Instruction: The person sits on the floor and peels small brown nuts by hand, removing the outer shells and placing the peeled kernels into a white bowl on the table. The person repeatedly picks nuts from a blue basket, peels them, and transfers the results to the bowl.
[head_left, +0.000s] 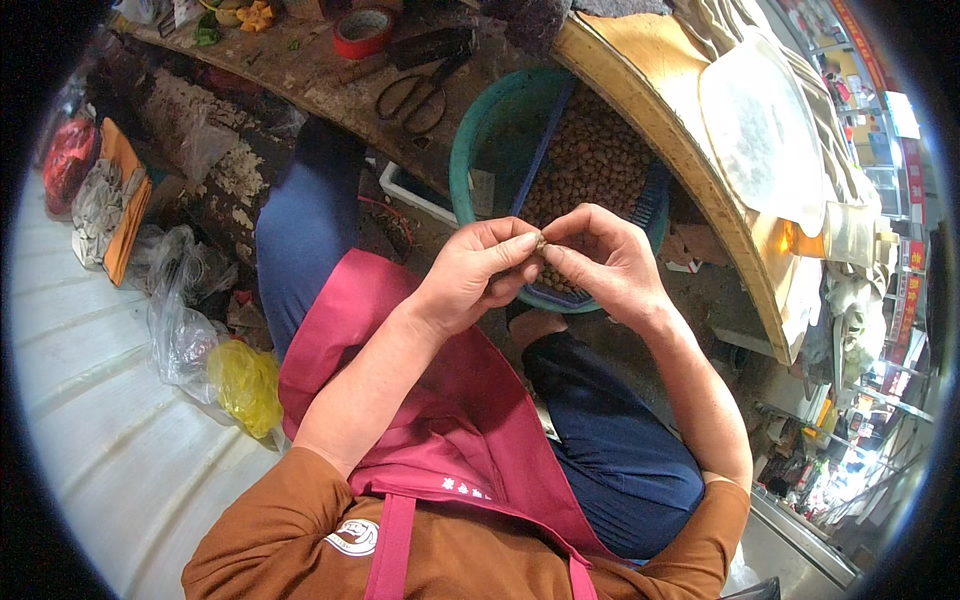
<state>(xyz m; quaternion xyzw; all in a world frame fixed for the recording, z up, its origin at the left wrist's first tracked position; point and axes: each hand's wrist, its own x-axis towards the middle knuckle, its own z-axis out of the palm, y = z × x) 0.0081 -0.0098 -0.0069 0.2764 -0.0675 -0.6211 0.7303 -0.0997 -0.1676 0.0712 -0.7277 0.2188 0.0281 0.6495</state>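
Before my chest, the fingertips of both hands meet on one small brown round piece (541, 240), perhaps a nut or dried fruit. My left hand (487, 266) pinches it between thumb and forefinger, the other fingers curled. From the other side, my right hand (607, 259) grips it with thumb and index finger. Below them a blue plastic basket (541, 146) holds a heap of small brown round pieces (592, 150) that look alike. This basket sits in a green plastic tub (466, 165), and my hands hide part of its near side.
A wooden bench (300, 82) carries dark-handled scissors (420, 97) and a roll of red tape (364, 34). To the right curves a yellow-edged tabletop (675, 135) with a translucent plastic lid (761, 135). Plastic bags, one yellow (244, 386), lie at left. A magenta apron (450, 420) covers my lap.
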